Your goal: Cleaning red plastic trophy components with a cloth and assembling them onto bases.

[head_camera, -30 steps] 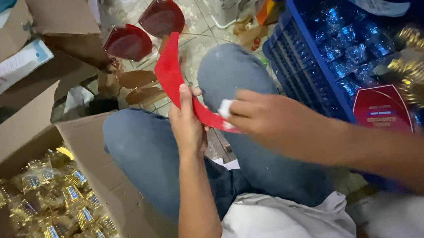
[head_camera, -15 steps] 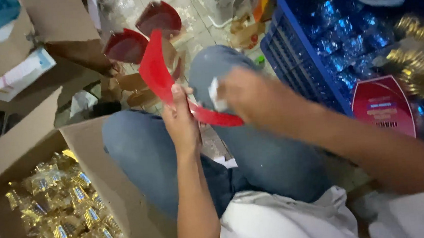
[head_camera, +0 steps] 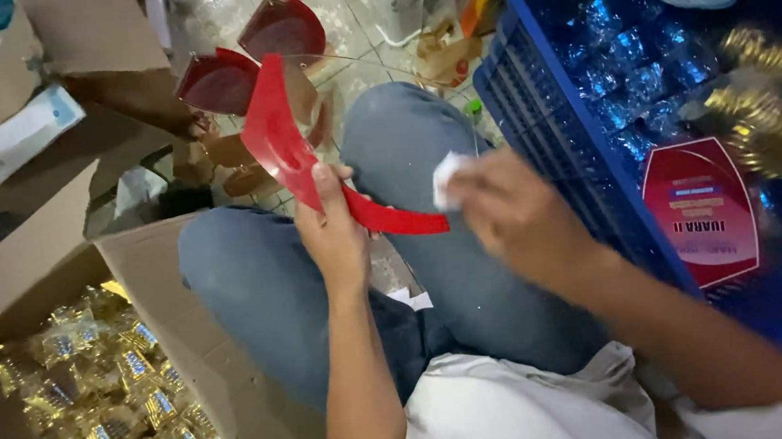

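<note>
I see my left hand (head_camera: 333, 237) at mid-frame, closed around a curved red plastic strip (head_camera: 287, 153) that rises toward the upper centre. My right hand (head_camera: 510, 211), just right of it, pinches a small white scrap (head_camera: 448, 177) near the strip's lower end. A cardboard box (head_camera: 137, 265) of gold-wrapped sweets (head_camera: 99, 377) sits at lower left, and a blue crate (head_camera: 542, 145) at the upper right.

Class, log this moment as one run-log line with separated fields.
left hand: holds curved red strip | right hand: pinches small white piece at strip's end | cardboard box: gold-wrapped packets
</note>
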